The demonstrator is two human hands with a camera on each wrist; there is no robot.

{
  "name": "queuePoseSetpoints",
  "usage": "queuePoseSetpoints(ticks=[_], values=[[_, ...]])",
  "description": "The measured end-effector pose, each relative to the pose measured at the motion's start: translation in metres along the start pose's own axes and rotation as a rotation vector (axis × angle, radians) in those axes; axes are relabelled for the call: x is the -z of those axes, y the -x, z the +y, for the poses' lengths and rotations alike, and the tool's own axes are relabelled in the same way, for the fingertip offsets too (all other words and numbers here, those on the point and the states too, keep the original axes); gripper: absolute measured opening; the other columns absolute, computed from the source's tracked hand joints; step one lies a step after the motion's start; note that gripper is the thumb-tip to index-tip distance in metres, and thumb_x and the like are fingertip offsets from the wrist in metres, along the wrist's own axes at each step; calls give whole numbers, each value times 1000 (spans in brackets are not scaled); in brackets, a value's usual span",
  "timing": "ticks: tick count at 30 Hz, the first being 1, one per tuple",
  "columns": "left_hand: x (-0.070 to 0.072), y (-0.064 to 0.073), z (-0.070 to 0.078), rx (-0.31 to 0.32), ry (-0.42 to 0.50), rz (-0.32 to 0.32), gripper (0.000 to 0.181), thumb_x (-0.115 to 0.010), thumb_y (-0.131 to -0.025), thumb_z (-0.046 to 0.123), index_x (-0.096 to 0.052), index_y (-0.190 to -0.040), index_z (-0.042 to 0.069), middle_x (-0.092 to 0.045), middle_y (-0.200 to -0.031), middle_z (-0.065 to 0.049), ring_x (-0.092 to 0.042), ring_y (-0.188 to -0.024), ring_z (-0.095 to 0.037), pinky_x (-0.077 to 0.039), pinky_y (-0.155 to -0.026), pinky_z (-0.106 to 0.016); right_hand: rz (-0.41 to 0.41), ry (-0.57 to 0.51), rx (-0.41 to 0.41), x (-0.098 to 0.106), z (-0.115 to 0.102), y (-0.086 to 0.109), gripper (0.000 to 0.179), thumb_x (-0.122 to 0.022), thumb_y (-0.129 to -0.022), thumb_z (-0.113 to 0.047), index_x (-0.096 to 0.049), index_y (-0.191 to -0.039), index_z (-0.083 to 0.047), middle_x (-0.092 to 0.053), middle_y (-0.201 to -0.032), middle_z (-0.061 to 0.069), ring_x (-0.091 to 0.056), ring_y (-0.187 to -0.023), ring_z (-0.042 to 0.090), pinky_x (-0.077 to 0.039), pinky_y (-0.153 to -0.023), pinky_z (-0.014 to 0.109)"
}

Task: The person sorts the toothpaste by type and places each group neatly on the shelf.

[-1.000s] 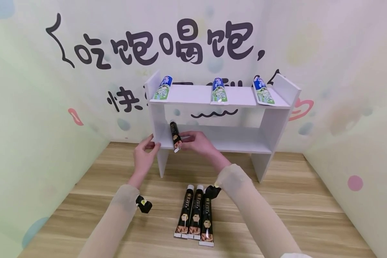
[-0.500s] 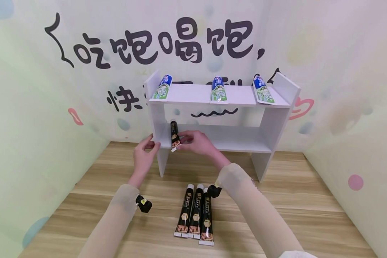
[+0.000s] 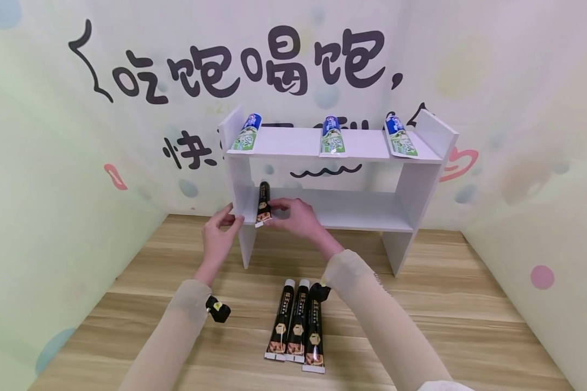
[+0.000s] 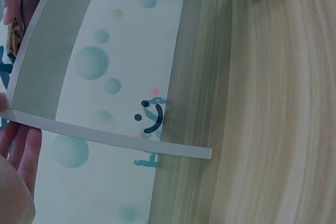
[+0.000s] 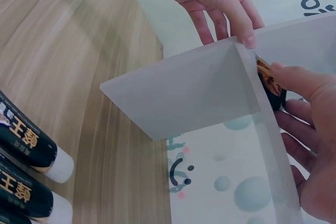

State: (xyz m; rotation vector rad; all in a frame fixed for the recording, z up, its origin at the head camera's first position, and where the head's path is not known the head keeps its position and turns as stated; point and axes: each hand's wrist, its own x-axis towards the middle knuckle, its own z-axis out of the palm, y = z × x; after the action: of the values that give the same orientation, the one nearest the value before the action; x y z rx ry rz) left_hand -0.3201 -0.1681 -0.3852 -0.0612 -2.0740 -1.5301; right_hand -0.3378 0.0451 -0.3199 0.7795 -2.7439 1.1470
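Observation:
A black toothpaste tube (image 3: 263, 203) with a white crimped end lies on the left end of the lower board of a white two-tier shelf (image 3: 359, 209). My right hand (image 3: 298, 218) pinches this tube near its crimped end. In the right wrist view, the right thumb rests on top of the tube (image 5: 270, 83), with the fingers curled along its side. My left hand (image 3: 218, 236) grips the front edge of the shelf's left side panel (image 5: 184, 85), thumb on the near side and fingers behind it.
Several more black tubes (image 3: 297, 326) lie side by side on the wooden table (image 3: 176, 336) before the shelf. Blue-and-green toothpaste tubes lie on the top board: left (image 3: 247, 133), middle (image 3: 332, 137) and right (image 3: 399, 137). A printed wall (image 3: 142, 130) stands close behind.
The right hand has swung the tube's crimped end leftward, toward the side panel, and the tube lies straighter on the lower board. The left hand has stayed on the panel.

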Motion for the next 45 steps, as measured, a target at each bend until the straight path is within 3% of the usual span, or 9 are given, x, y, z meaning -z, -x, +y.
queuePoseSetpoints(ticks=[7, 14, 22, 26, 37, 45], values=[[3, 1, -2, -25, 10, -1, 45, -73, -89, 15, -62, -132, 7, -71, -104, -26, -57, -75, 11, -47, -74, -6, 67, 60, -15, -8, -3, 0, 54, -80, -82, -36, -64, -130, -17, -69, -126, 3, -60, -117, 24, -38, -107, 52], [3, 1, -1, -12, 5, 0, 45, -73, -89, 13, -62, -132, 6, -70, -107, -26, -55, -75, 13, -45, -73, -4, 66, 72, -17, -10, -5, -1, 54, -79, -83, -37, -62, -133, -22, -69, -127, -1, -59, -117, 20, -33, -108, 54], [7, 16, 39, -38, 6, -5, 42, -70, -89, 4, -60, -129, -6, -68, -105, -33, -55, -74, 11, -45, -73, -2, 96, 114, -32, -12, -5, -1, 52, -79, -83, -37, -64, -130, -25, -67, -128, -1, -57, -117, 22, -34, -106, 52], [8, 17, 40, -33, 16, -3, 42, -70, -89, 4, -60, -129, -6, -68, -105, -33, -55, -74, 13, -45, -72, -2, 110, 122, -38, -14, -5, -1, 52, -80, -82, -39, -65, -130, -25, -69, -126, -2, -57, -116, 22, -35, -105, 52], [9, 16, 40, -19, 5, -8, 42, -70, -89, 4, -60, -129, -5, -67, -105, -32, -55, -74, 12, -46, -73, -5, 112, 103, -55, -15, -6, -1, 53, -80, -82, -40, -64, -130, -25, -70, -124, -3, -57, -118, 21, -33, -106, 51], [1, 3, 4, -8, 10, 3, 45, -72, -89, 10, -61, -131, 1, -68, -107, -29, -53, -74, 14, -44, -73, -3, 131, 68, -54, -14, -5, 0, 54, -79, -82, -40, -63, -131, -23, -70, -124, -2, -59, -119, 21, -34, -108, 51]])
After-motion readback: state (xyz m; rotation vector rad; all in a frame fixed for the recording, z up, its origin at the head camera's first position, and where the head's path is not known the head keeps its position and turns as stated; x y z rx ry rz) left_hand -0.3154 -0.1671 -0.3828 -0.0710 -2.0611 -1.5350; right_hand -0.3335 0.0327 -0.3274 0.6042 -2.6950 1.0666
